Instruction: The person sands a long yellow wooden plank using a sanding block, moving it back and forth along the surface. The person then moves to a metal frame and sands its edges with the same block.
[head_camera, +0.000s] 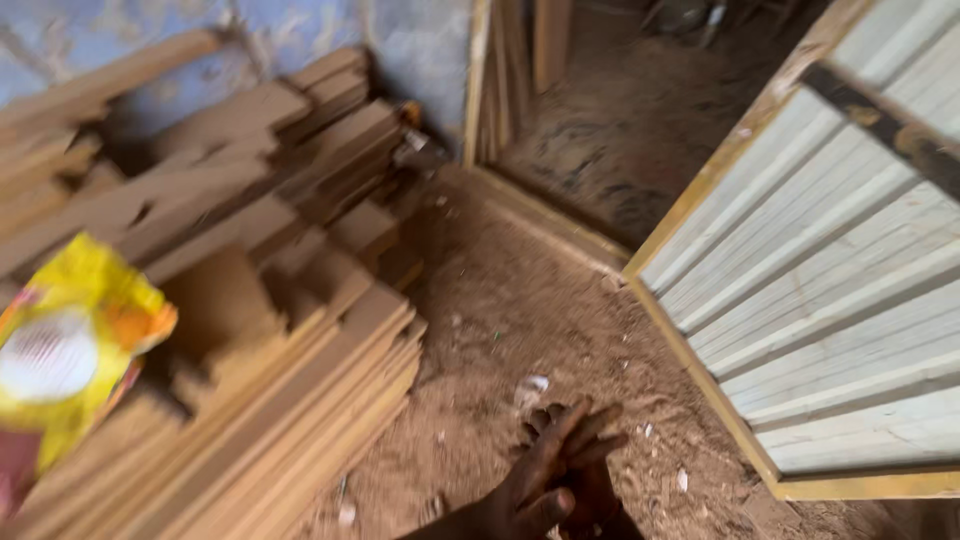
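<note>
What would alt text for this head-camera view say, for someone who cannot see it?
Two bare hands pressed together hover low over a sawdust-covered dirt floor. To the left lies a stack of brown wooden planks with a blurred yellow plastic bag on it; to the right stands a pale corrugated metal door in a wooden frame.

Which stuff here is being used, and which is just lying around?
In use:
- Both hands, pressed together above the dirt floor, holding nothing

Just lying about:
- stack of wooden planks
- yellow bag on the planks
- corrugated sheet door in a wooden frame
- small white scraps on the floor
</note>
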